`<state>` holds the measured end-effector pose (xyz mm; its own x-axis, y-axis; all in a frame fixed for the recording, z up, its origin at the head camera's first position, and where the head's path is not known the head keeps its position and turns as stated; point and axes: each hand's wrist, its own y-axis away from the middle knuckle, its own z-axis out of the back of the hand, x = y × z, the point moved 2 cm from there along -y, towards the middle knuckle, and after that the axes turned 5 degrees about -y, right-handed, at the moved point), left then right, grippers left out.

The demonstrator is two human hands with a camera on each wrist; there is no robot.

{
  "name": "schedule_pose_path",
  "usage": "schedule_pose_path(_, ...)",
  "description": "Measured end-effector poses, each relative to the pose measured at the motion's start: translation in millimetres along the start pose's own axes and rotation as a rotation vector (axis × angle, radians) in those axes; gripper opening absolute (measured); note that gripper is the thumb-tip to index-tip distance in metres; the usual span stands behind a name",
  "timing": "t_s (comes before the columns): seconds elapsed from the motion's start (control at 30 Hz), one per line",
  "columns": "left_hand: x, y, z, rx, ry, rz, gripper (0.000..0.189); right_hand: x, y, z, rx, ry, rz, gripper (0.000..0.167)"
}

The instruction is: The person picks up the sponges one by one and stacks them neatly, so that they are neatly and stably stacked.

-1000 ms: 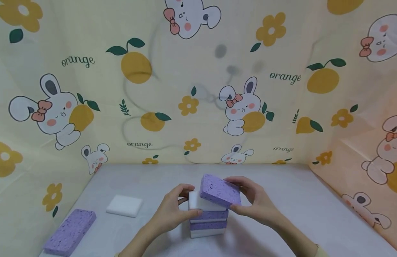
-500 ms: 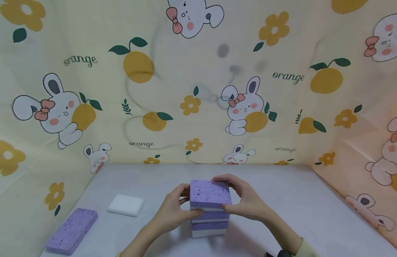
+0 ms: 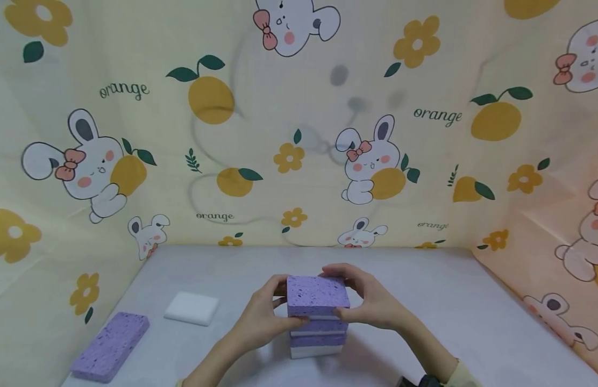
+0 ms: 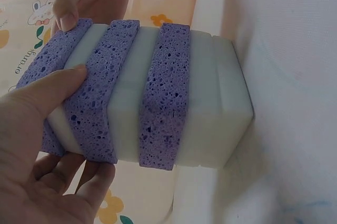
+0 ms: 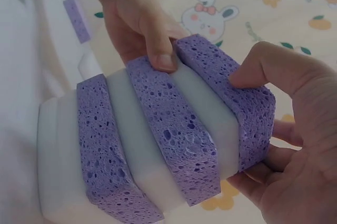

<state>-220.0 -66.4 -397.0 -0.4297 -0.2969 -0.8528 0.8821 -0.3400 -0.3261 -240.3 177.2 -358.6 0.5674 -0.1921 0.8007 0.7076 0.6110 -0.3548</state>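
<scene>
A stack of purple sponges and smooth white sponge blocks stands upright, alternating above a double white base (image 4: 224, 103). On top lies a purple sponge (image 3: 318, 294), roughly flush with the layers below. My right hand (image 3: 378, 303) pinches this top sponge by its right side, thumb on the near edge and fingers at the back. My left hand (image 3: 257, 317) holds the stack lower down; its thumb presses the middle purple sponge (image 4: 97, 98), and its fingers reach round the opposite side. In the right wrist view a white block (image 5: 208, 113) shows between the two upper purple sponges.
At the table's left lie a loose purple sponge (image 3: 110, 346) and a flat white block (image 3: 191, 309). A patterned cloth (image 3: 279, 107) with rabbits and oranges hangs behind and along both sides of the grey table (image 3: 221, 269).
The right hand has lowered the tilted purple sponge and turned it square onto the stack, covering the white block. The left hand has kept its hold.
</scene>
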Motion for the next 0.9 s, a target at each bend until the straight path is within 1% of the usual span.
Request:
schedule_pose_path(0.17,1.6,-1.4,-1.1,0.006,-0.012,-0.003,0.075,-2.1,0.3,2.2,0.003,-0.008,-0.005,0.068)
schedule_pose_path(0.4,5.0,-2.0,-1.5,0.008,-0.028,0.018,0.075,-4.4,-0.7,2.7,0.018,-0.011,-0.02,0.067)
schedule_pose_path(0.63,4.5,-1.2,-1.3,0.005,-0.016,0.017,0.076,-3.0,-1.8,2.9,0.02,0.003,-0.032,0.067)
schedule_pose_path(0.9,6.3,-1.4,-2.1,0.006,0.025,-0.021,0.074,-5.7,-0.9,3.7,0.013,0.018,-0.045,0.067)
